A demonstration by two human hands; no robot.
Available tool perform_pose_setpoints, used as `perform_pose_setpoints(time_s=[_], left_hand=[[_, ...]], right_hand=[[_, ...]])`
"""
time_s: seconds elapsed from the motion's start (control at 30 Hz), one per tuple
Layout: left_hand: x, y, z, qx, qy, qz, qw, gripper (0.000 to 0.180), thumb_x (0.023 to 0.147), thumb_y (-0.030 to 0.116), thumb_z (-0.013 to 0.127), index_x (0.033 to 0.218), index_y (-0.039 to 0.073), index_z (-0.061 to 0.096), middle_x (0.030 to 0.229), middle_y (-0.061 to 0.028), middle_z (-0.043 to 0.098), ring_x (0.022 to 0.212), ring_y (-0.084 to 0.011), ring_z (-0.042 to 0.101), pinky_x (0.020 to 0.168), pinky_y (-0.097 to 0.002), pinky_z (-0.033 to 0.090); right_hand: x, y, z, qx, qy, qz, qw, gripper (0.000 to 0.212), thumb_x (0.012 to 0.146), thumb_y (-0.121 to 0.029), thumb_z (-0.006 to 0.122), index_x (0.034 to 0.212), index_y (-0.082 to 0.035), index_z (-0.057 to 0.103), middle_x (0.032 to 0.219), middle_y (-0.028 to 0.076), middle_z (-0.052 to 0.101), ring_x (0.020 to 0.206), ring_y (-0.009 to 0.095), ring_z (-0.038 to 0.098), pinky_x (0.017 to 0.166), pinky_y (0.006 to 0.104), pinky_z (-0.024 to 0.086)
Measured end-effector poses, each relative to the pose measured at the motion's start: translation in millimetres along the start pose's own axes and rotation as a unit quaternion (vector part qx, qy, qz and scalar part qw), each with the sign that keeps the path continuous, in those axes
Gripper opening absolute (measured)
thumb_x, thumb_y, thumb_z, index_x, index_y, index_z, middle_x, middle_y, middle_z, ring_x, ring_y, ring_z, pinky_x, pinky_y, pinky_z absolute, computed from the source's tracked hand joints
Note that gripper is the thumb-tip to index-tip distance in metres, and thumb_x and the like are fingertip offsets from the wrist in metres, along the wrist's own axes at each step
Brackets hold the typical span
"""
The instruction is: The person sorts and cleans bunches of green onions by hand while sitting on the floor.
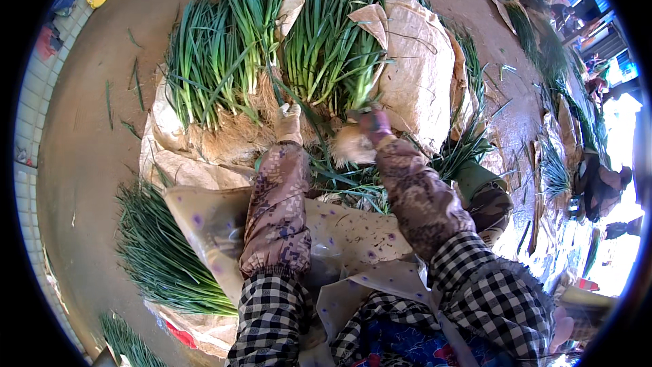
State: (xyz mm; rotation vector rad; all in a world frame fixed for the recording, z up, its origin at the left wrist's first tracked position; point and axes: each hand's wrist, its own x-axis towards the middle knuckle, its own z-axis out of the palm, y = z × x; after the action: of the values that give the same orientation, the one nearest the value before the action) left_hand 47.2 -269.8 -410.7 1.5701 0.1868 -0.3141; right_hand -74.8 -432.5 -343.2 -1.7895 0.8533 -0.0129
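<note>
My right hand [372,126], gloved and blurred by motion, grips a bunch of green onions by its lower stems. Its pale roots [353,145] hang toward me in a smear. My left hand [288,122], in a light glove, is closed at the roots of the laid-out green onions [251,34]; what its fingers hold, if anything, is hidden. These onions lie in thick bunches with leaves pointing away, roots [227,137] toward me, on tan sacking [197,171]. A folded tan sack [415,71] lies to the right of them.
More green onions [166,251] lie at my left on sacking. A spotted plastic apron [346,228] covers my lap. A green boot [481,180] stands at my right. Farther right are more onion piles [555,170] and several people. A tiled wall [37,95] edges the left side.
</note>
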Motion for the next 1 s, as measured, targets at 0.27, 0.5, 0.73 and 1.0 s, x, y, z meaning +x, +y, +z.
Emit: perform_pose_setpoints(time_s=[0.27, 0.5, 0.73, 1.0], left_hand=[[34.1, 15.4, -14.7, 0.018, -0.006, 0.148, 0.989, 0.031, 0.084, 0.024, 0.058, 0.111, 0.009, 0.057, 0.108, -0.0066, 0.058, 0.097, -0.0156, 0.053, 0.083, -0.0259, 0.043], [84.1, -5.1, 15.1, 0.237, -0.066, 0.136, 0.96, 0.077, 0.078, 0.049, 0.057, 0.135, 0.007, 0.026, 0.13, -0.0201, 0.038, 0.121, -0.0326, 0.037, 0.098, -0.0361, 0.034], [78.6, 20.0, 64.5, 0.44, -0.058, 0.088, 0.892, 0.102, 0.068, 0.072, 0.049, 0.133, -0.002, 0.022, 0.124, -0.0265, 0.041, 0.112, -0.0328, 0.046, 0.088, -0.0385, 0.042], [1.9, 43.1, 89.6, 0.111, -0.268, -0.17, 0.942, 0.056, 0.075, 0.056, 0.058, 0.095, 0.004, 0.058, 0.068, -0.0032, 0.055, 0.053, -0.0104, 0.052, 0.048, -0.0228, 0.045]], right_hand=[[24.0, -9.3, 40.5, -0.111, 0.049, -0.041, 0.992, 0.022, 0.079, -0.021, 0.064, 0.093, -0.005, 0.062, 0.084, 0.008, 0.063, 0.065, 0.014, 0.055, 0.06, 0.0263, 0.047], [47.1, 7.3, 44.6, 0.28, 0.081, -0.101, 0.951, 0.028, 0.08, -0.023, 0.062, 0.09, 0.001, 0.052, 0.08, 0.009, 0.053, 0.072, 0.022, 0.054, 0.071, 0.0325, 0.049], [113.6, 36.8, 78.7, 0.165, 0.099, -0.122, 0.974, 0.049, 0.07, -0.022, 0.074, 0.106, 0.001, 0.051, 0.098, 0.01, 0.061, 0.087, 0.018, 0.056, 0.078, 0.0323, 0.044], [34.6, -4.2, -37.3, 0.301, -0.06, 0.018, 0.952, 0.055, 0.064, -0.026, 0.077, 0.104, 0.004, 0.053, 0.092, 0.013, 0.059, 0.079, 0.022, 0.055, 0.075, 0.0313, 0.045]])
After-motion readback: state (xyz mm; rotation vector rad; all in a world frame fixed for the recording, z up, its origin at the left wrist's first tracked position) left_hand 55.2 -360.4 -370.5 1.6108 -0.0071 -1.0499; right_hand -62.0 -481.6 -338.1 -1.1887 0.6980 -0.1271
